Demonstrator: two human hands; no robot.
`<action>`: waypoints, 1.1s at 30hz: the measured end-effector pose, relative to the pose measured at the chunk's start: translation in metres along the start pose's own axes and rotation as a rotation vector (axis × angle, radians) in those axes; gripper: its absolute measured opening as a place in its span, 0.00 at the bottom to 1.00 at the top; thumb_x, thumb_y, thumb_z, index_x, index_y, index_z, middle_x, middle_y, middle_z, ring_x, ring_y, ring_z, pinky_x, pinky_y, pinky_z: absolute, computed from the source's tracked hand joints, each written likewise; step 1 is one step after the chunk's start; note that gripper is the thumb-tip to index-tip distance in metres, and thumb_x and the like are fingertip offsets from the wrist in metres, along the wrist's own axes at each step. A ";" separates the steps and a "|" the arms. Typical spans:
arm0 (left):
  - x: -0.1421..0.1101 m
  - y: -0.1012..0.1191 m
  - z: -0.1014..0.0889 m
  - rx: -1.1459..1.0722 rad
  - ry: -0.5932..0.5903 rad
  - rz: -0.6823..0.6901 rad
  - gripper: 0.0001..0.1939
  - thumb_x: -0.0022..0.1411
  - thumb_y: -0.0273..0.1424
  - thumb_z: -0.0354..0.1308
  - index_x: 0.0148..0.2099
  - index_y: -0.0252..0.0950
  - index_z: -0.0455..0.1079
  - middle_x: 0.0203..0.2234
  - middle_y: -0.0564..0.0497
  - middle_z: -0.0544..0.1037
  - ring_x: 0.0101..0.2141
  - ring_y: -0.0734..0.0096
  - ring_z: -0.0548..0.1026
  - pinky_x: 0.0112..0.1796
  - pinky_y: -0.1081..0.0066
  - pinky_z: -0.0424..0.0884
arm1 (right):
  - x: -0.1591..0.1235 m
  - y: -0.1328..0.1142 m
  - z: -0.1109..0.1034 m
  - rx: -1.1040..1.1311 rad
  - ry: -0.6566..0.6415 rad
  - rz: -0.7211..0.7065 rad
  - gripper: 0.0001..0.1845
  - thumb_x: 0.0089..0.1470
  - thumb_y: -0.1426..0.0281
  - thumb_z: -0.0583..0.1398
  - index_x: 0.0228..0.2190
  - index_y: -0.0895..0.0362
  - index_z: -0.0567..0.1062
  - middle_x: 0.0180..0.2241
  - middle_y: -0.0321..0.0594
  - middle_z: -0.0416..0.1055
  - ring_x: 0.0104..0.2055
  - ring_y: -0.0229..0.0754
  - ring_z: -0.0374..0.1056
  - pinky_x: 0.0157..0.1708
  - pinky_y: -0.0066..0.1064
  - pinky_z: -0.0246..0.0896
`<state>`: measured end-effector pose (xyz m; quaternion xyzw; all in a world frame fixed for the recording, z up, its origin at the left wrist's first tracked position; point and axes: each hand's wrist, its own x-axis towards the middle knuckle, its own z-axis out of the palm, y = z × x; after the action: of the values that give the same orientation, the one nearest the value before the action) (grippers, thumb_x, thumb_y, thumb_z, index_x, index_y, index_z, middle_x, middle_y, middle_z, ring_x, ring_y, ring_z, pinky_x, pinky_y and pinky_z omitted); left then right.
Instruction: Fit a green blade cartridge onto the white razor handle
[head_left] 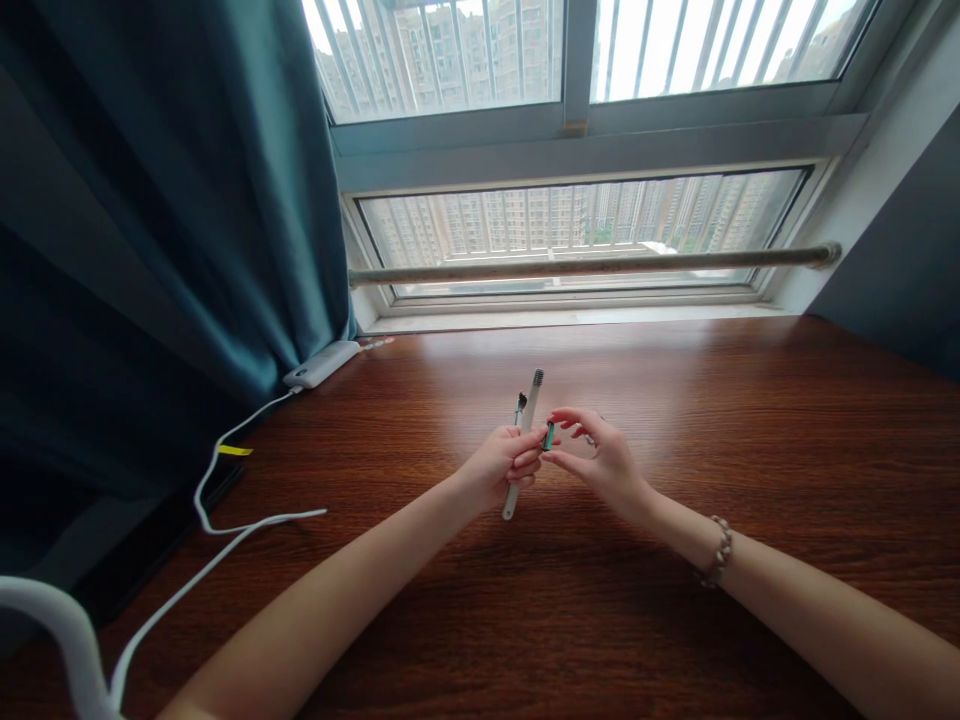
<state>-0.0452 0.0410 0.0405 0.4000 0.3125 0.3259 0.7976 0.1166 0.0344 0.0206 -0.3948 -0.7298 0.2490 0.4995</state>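
My left hand [504, 466] is closed around a pale toothbrush [532, 402] with dark bristles. The brush slants upward, its handle end sticking out below my fingers. Beside it in the same grip rises a thin item with a black tip [521, 402]; its kind is unclear. My right hand [606, 462] pinches a small green and dark piece [549, 437] between thumb and forefinger, too small to name. The fingertips of my left hand meet this piece on its left side. Both hands are over the middle of the brown table [675, 400].
A white power strip or adapter [324, 364] lies at the back left by the blue curtain [225, 200]. White cable [206, 480] loops down the left side, with a yellow tag [235, 451]. A metal bar [600, 266] crosses the window behind the table.
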 end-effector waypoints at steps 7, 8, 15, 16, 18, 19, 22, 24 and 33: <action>0.001 0.000 0.001 0.051 0.019 0.050 0.16 0.54 0.37 0.55 0.22 0.32 0.58 0.08 0.62 0.52 0.10 0.88 0.45 0.14 0.78 0.39 | 0.001 0.003 0.000 0.038 -0.032 0.035 0.19 0.42 0.66 0.63 0.39 0.54 0.70 0.37 0.39 0.70 0.36 0.41 0.65 0.35 0.33 0.60; 0.001 0.000 0.001 0.058 0.020 0.052 0.16 0.54 0.37 0.55 0.22 0.32 0.58 0.08 0.62 0.52 0.10 0.88 0.45 0.14 0.78 0.39 | 0.001 0.003 0.000 0.043 -0.036 0.029 0.19 0.42 0.67 0.63 0.39 0.54 0.70 0.37 0.39 0.70 0.36 0.41 0.65 0.35 0.33 0.60; -0.001 -0.002 0.000 0.127 0.028 0.079 0.15 0.54 0.38 0.55 0.25 0.32 0.60 0.09 0.62 0.51 0.11 0.87 0.46 0.15 0.76 0.38 | 0.002 0.002 0.001 0.037 -0.050 -0.005 0.19 0.40 0.71 0.64 0.38 0.54 0.70 0.35 0.39 0.70 0.35 0.41 0.64 0.33 0.33 0.58; -0.001 -0.002 0.000 0.142 0.038 0.082 0.14 0.54 0.39 0.55 0.26 0.32 0.61 0.09 0.62 0.51 0.11 0.86 0.46 0.15 0.76 0.38 | 0.002 0.002 0.001 0.058 -0.051 0.002 0.19 0.39 0.71 0.64 0.38 0.54 0.70 0.35 0.38 0.70 0.36 0.41 0.64 0.34 0.33 0.58; -0.001 -0.003 0.001 0.188 0.078 0.099 0.15 0.53 0.40 0.55 0.28 0.32 0.62 0.10 0.62 0.53 0.11 0.86 0.46 0.15 0.76 0.39 | 0.005 0.003 -0.001 0.165 -0.053 0.078 0.19 0.39 0.70 0.64 0.38 0.53 0.71 0.35 0.38 0.70 0.36 0.41 0.64 0.35 0.33 0.57; -0.001 -0.003 0.002 0.218 0.106 0.117 0.15 0.53 0.41 0.54 0.30 0.32 0.63 0.11 0.61 0.55 0.12 0.86 0.47 0.15 0.76 0.39 | 0.006 0.004 -0.002 0.265 -0.045 0.147 0.19 0.39 0.69 0.64 0.38 0.52 0.72 0.36 0.38 0.70 0.37 0.41 0.64 0.36 0.33 0.57; -0.001 -0.003 0.006 0.316 0.199 0.206 0.18 0.55 0.43 0.50 0.37 0.32 0.64 0.16 0.57 0.62 0.13 0.86 0.50 0.17 0.77 0.42 | 0.013 0.012 -0.010 0.684 -0.011 0.392 0.18 0.43 0.67 0.62 0.40 0.50 0.72 0.40 0.38 0.69 0.37 0.39 0.64 0.36 0.31 0.58; -0.002 -0.003 0.011 0.382 0.231 0.259 0.19 0.58 0.44 0.46 0.39 0.31 0.64 0.18 0.55 0.64 0.15 0.84 0.53 0.18 0.76 0.46 | 0.017 0.018 -0.016 0.926 -0.012 0.482 0.15 0.45 0.67 0.61 0.39 0.49 0.72 0.41 0.36 0.69 0.37 0.36 0.65 0.36 0.29 0.58; -0.010 -0.005 0.021 0.689 0.246 0.362 0.14 0.59 0.39 0.46 0.33 0.33 0.64 0.20 0.55 0.62 0.21 0.78 0.59 0.22 0.75 0.54 | 0.019 0.018 -0.021 1.229 -0.131 0.426 0.05 0.46 0.66 0.61 0.30 0.49 0.76 0.42 0.32 0.69 0.42 0.39 0.64 0.42 0.32 0.58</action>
<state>-0.0344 0.0219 0.0491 0.6504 0.4211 0.3828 0.5031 0.1380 0.0595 0.0253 -0.1575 -0.3890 0.7379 0.5285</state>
